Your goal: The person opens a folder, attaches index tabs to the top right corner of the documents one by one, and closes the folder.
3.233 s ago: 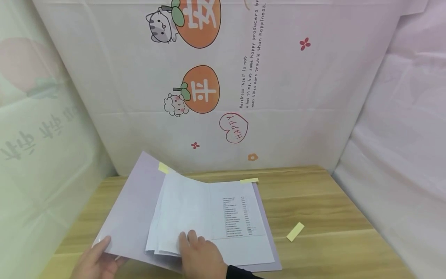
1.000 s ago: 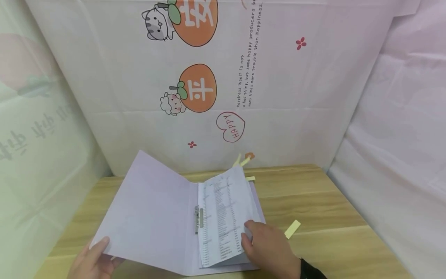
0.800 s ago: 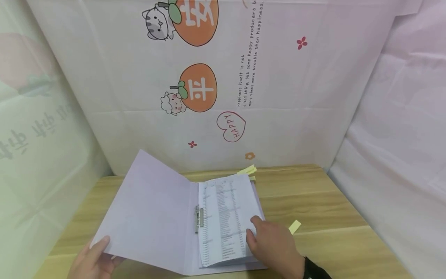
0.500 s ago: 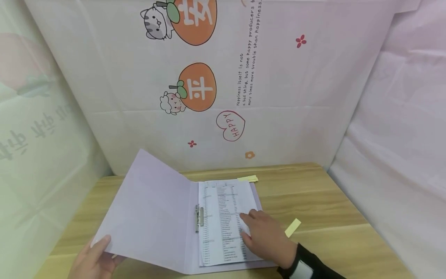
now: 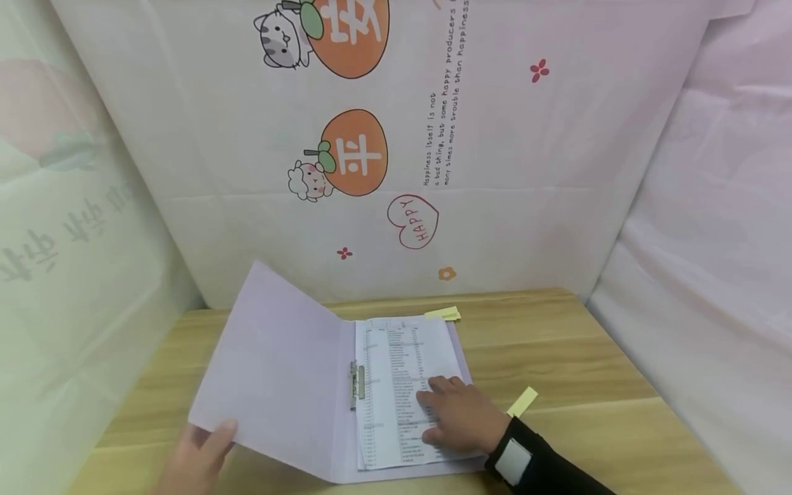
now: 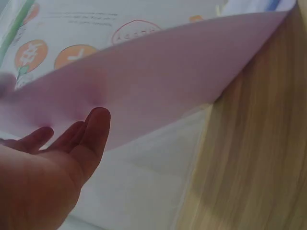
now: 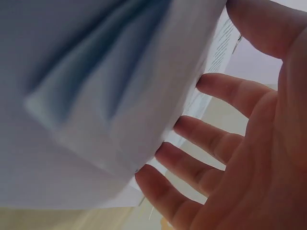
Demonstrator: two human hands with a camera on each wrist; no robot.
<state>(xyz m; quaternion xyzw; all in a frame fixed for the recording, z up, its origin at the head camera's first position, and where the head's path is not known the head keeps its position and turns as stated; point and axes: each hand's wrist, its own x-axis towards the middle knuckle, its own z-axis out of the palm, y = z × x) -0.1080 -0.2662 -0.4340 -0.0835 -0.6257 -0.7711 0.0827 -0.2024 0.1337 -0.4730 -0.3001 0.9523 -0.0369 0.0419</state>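
A pale purple folder [image 5: 272, 371] lies open on the table, its left cover tilted up. My left hand [image 5: 198, 457] pinches that cover's near corner, thumb on the inner face and fingers behind; in the left wrist view the fingertips of my left hand [image 6: 53, 177] press into the cover's outer side [image 6: 158, 76]. On the right side lies a stack of printed sheets [image 5: 380, 385] beside a metal clip [image 5: 357, 385]. My right hand [image 5: 464, 416] rests on the top sheet with spread fingers, its fingertips touching the paper [image 7: 134, 115] in the right wrist view.
Yellow sticky tabs [image 5: 443, 314] stick out from the sheets' far edge. Another yellow strip [image 5: 522, 401] lies on the wooden table [image 5: 588, 357], just beyond my right wrist. A printed white cloth [image 5: 507, 206] hangs behind the table, with cloth at both sides.
The sheets have been turned from left to right, uncovering the clip. My right hand has shifted from their right edge onto the top sheet. My left hand has brought the cover slightly rightward.
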